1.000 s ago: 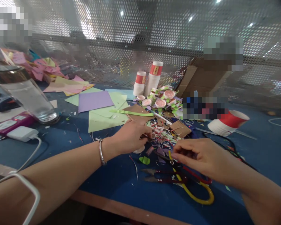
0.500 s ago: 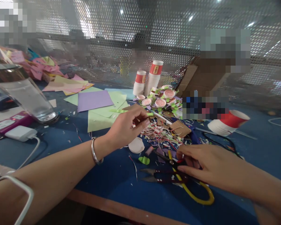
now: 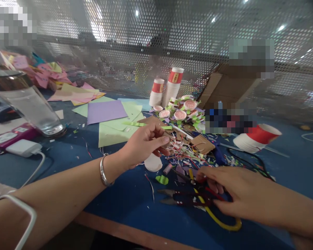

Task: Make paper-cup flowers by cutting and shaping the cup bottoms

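Observation:
My left hand (image 3: 151, 142) hovers over the near side of the scrap pile, fingers loosely curled and thumb apart; I see nothing in it. A bright green paper strip (image 3: 167, 127) shows just behind its fingers. Below the hand lies a white paper disc (image 3: 153, 163). My right hand (image 3: 224, 187) is over scissors with a yellow handle (image 3: 221, 222), its thumb and fingers spread around a red handle part (image 3: 215, 192); contact is unclear. Dark-handled thread snips (image 3: 172, 197) lie under and beside these scissors. A green paper scrap (image 3: 162, 179) rests left of them.
Behind the shredded scraps (image 3: 184, 149) stand stacked paper cups (image 3: 172, 86) and a heap of decorated discs (image 3: 179, 115). A red and white cup (image 3: 257, 139) leans at right. Coloured sheets (image 3: 106, 111), a glass bottle (image 3: 36, 107) and a white charger (image 3: 24, 147) occupy the left.
My left fingers have loosened slightly and more of the green strip shows behind them. My right thumb has spread away from the fingers, down and right. The view has shifted a little.

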The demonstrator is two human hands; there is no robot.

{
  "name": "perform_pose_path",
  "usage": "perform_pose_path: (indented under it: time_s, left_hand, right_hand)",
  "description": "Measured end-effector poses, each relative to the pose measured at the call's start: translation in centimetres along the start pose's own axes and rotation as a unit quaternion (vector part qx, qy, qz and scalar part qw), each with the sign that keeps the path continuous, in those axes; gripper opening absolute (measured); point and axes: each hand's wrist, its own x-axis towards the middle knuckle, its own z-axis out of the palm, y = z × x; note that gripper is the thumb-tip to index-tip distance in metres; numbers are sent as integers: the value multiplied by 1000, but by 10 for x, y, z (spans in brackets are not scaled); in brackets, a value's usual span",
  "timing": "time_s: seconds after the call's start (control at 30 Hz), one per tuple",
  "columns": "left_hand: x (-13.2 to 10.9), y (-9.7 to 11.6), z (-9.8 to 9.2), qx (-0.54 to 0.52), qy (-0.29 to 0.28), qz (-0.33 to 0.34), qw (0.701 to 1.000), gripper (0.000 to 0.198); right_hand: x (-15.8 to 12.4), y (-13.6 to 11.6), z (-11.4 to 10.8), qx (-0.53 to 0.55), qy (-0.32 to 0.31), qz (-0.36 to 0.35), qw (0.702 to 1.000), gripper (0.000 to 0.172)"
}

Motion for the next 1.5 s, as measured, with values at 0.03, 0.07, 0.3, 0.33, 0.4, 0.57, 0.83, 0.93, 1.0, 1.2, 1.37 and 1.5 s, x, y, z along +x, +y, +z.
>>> perform_pose_path:
  time_s: [0.03, 0.07, 0.3, 0.33, 0.4, 0.57, 0.83, 0.93, 1.0, 1.2, 1.37, 1.5]
  left_hand:
    - [-1, 2, 0, -11, 0, -15, 1000, 18]
    - [-1, 3, 1, -22, 0, -27, 999, 18]
    - [-3, 5, 1, -85, 6, -48, 995, 17]
    - [-2, 5, 1, -91, 12, -48, 995, 18]
    - [-2, 5, 2, -98, 34, -48, 993, 17]
    - [-1, 7, 2, -90, 80, -8, 993, 15]
    - [-9, 4, 5, -35, -18, 40, 998, 18]
    - [-17, 4, 9, -12, -64, 68, 996, 18]
    - [-23, 6, 11, 34, -96, 86, 991, 15]
    - [-36, 12, 20, 212, -185, -13, 959, 9]
    - [-37, 13, 21, 293, -155, 45, 942, 6]
    - [-33, 9, 19, 250, -144, 40, 957, 9]
  right_hand:
    - [1, -2, 0, -3, -4, -5, 1000, 28]
    - [2, -3, -1, -3, -13, -5, 1000, 29]
    - [7, -1, -8, -16, 4, 35, 999, 28]
    - [7, 0, -8, -20, 20, 31, 999, 27]
    - [7, 2, -8, -24, 49, 15, 998, 25]
    - [4, 10, -5, -37, 53, 10, 998, 37]
    - [0, 19, 0, -11, 90, -18, 996, 32]
    - [-3, 23, -1, -22, 95, -8, 995, 32]
    - [-5, 27, -1, -32, 111, 2, 993, 37]
    - [-8, 37, 4, -23, 125, 13, 992, 41]
    - [-4, 31, 2, -7, 152, 31, 988, 44]
    - [5, 16, -8, 69, 181, 67, 979, 41]
